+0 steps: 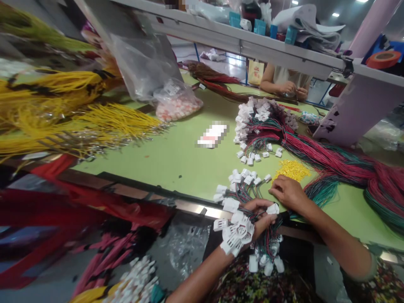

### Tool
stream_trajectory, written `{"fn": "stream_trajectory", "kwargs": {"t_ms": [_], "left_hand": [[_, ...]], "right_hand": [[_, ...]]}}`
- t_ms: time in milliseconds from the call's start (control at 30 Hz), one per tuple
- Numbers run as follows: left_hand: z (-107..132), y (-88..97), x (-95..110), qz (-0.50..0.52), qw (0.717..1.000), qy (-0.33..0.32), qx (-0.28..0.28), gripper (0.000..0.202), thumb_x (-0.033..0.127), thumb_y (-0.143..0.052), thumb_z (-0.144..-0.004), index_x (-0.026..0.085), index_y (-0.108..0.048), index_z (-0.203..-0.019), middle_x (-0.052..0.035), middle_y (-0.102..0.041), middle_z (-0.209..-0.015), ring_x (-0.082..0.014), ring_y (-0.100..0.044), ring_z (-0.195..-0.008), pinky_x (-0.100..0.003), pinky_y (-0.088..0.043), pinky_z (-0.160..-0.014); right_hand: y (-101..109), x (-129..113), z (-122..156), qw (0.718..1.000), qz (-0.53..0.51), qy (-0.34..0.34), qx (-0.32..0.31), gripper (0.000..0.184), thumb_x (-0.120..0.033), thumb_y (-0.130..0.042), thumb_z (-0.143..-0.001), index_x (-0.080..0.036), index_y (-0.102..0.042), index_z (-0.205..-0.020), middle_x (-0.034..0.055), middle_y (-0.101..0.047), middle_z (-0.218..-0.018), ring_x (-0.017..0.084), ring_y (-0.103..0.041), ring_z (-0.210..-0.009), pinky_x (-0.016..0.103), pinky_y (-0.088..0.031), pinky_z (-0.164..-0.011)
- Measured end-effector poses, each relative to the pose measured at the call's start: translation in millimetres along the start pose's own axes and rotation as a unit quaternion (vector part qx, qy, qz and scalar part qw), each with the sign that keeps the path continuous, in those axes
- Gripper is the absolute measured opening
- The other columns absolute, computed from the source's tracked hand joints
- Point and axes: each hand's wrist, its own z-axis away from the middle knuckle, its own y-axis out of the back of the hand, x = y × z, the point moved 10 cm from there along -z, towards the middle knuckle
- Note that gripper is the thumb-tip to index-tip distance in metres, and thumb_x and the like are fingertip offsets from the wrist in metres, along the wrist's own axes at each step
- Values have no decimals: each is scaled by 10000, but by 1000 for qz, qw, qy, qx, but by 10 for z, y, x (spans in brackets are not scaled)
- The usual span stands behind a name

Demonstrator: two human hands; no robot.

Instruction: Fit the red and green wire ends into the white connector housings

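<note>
My left hand [260, 212] is closed around a bundle of thin dark wires ending in white plastic connectors. One white connector [272, 209] stands out at its fingertips. More white connectors [238, 233] from the bundle lie over the wrist, and others [267, 263] hang below the hand. My right hand [288, 191] is at the near edge of a pile of small yellow pieces [292, 170], its fingers bent and pressed together. Whatever is between those fingertips is too small to make out. Wired connectors [248, 179] lie on the green table [176, 168] just beyond my left hand.
Long red and green wire bundles [334, 162] with white connectors cover the right side. Yellow wires [126, 122] and a bag of small parts [178, 105] lie left. A shelf [284, 59] spans above. Across the table are another person's hands [293, 89].
</note>
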Motion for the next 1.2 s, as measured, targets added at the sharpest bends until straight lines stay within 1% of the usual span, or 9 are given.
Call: {"fn": "stream_trajectory", "kwargs": {"t_ms": [200, 400, 500, 633, 800, 867, 933, 1067, 1200], "left_hand": [[41, 32, -23, 2, 1000, 13, 15, 245, 372, -796, -714, 185, -731, -857, -20, -747, -648, -170, -672, -516, -261, -519, -496], [58, 43, 47, 2, 1000, 23, 2, 252, 352, -795, -754, 189, -735, -937, -9, -737, -653, -185, -695, -576, -272, -534, -546], [48, 52, 48, -15, 1000, 21, -8, 254, 364, -795, -762, 187, -744, -937, -19, -745, -668, -194, -701, -592, -278, -541, -550], [14, 61, 23, -9, 1000, 21, -5, 279, 385, -798, -775, 184, -734, -958, -16, -736, -658, -191, -698, -582, -277, -553, -541], [-26, 36, 129, 61, 998, 24, 2, 270, 353, -801, -794, 173, -697, -966, -32, -755, -756, -183, -731, -634, -296, -610, -598], [-29, 31, 175, 74, 997, 27, 6, 264, 323, -805, -794, 172, -690, -978, -39, -767, -792, -186, -746, -674, -307, -630, -641], [-25, 32, 200, 85, 996, 25, 13, 256, 303, -806, -797, 177, -687, -985, -36, -776, -811, -183, -753, -692, -312, -642, -670], [-10, 28, 253, 84, 996, -16, 18, 263, 283, -816, -789, 193, -689, -1002, -25, -775, -819, -173, -742, -673, -294, -636, -639], [3, 9, 292, 55, 998, -40, 13, 231, 271, -807, -807, 206, -708, -1006, -29, -772, -827, -169, -724, -665, -289, -621, -616]], "right_hand": [[84, 32, 90, 998, -42, 39, 17, 155, -85, -641, -922, -200, -744, -909, 35, -709, -923, 179, -653, -885, 286, -473, -801], [-6, -61, 46, 994, -31, 101, 23, 170, -98, -681, -915, -228, -776, -969, 58, -694, -1006, 215, -612, -968, 334, -459, -850], [-49, -93, 9, 991, -15, 133, 26, 135, -132, -706, -913, -236, -786, -944, 59, -686, -975, 222, -584, -928, 350, -438, -831], [-39, -78, -7, 990, -25, 137, 37, 110, -132, -724, -894, -222, -777, -861, 57, -688, -923, 225, -576, -900, 371, -437, -845], [238, -209, 167, 985, -96, 116, 85, 91, -175, -666, -946, -207, -751, -946, 59, -689, -947, 219, -626, -930, 375, -498, -857], [435, -296, 320, 968, -193, 101, 124, 97, -221, -651, -966, -218, -748, -967, 53, -680, -959, 213, -645, -955, 364, -522, -861], [574, -412, 490, 955, -238, 94, 152, 114, -242, -638, -978, -238, -752, -982, 49, -672, -969, 211, -649, -966, 358, -532, -860], [687, -640, 757, 949, -223, 112, 192, 151, -224, -607, -993, -269, -741, -1046, 49, -666, -954, 218, -639, -927, 371, -543, -817], [730, -737, 868, 949, -166, 138, 230, 204, -165, -593, -991, -283, -719, -1100, 50, -658, -946, 220, -622, -891, 388, -542, -789]]}}
